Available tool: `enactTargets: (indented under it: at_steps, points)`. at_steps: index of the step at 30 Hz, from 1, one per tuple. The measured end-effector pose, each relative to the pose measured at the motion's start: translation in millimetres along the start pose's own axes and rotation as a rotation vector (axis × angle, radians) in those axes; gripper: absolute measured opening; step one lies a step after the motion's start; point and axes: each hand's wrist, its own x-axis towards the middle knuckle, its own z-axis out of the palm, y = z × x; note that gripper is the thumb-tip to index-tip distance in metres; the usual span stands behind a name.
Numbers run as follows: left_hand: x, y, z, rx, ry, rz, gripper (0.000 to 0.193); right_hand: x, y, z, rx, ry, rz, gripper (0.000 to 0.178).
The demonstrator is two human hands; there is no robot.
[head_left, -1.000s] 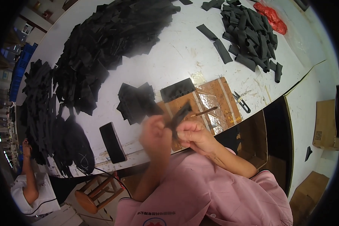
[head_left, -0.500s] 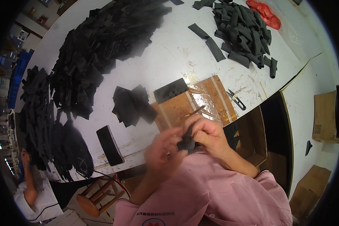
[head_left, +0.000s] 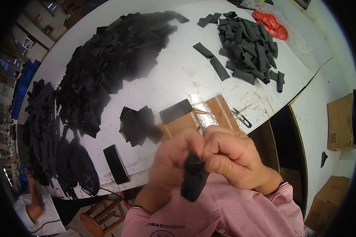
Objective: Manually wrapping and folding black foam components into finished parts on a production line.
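Observation:
A short black fabric tube (head_left: 194, 183) hangs in front of my chest, pinched at its upper end by both hands. My left hand (head_left: 168, 158) is closed on its left side, partly behind the fabric. My right hand (head_left: 235, 160) grips the upper edge between thumb and curled fingers. The dark tip of a thin stick-like thing (head_left: 199, 128) shows above the fingers; the rest of it is hidden. Beyond the hands lies a taped brown cardboard sheet (head_left: 222, 111), a flat black piece (head_left: 176, 111) at its left edge. Several flat black fabric pieces (head_left: 135, 126) lie left of it.
Thread snips (head_left: 242, 117) lie right of the cardboard. Large piles of flat black pieces (head_left: 106, 59) and black tubes (head_left: 247, 49) cover the far table. A phone (head_left: 116, 164) sits at left, a red plastic bag (head_left: 269, 24) far right. A wooden stool (head_left: 93, 223) and another person (head_left: 35, 209) are lower left.
Both hands have come up closer to the camera. The black fabric, earlier bunched between the fingers, now hangs down as a tube. The stick has sunk mostly behind the fingers.

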Motion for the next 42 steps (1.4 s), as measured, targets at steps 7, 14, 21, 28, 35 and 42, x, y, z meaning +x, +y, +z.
enactTargets:
  at_steps: [7,14,21,28,35,42]
  points:
    - [20.1,5.2,-32.9,-0.046,0.261,-0.075,0.041,11.2,59.2,-21.0,0.350,0.123,0.508,0.023]
    - [8.8,-13.0,-67.2,-0.229,0.418,-0.039,0.040,5.3,99.2,-13.8,0.475,0.087,0.523,0.025]
    - [10.9,-12.9,-61.7,-0.482,0.559,0.065,0.041,29.4,79.5,-19.1,0.334,-0.077,0.502,0.024]
    - [1.6,-33.0,-60.5,0.483,0.472,0.172,0.040,1.0,132.9,-21.9,0.459,0.012,0.561,0.024]
    - [18.5,-13.8,-49.2,1.312,0.256,0.466,0.019,5.7,112.7,-34.7,-0.229,0.114,0.282,0.024]
    - [-0.1,-21.9,-44.4,0.748,0.529,0.615,0.007,8.1,74.8,-19.3,-0.900,0.031,-0.273,0.033]
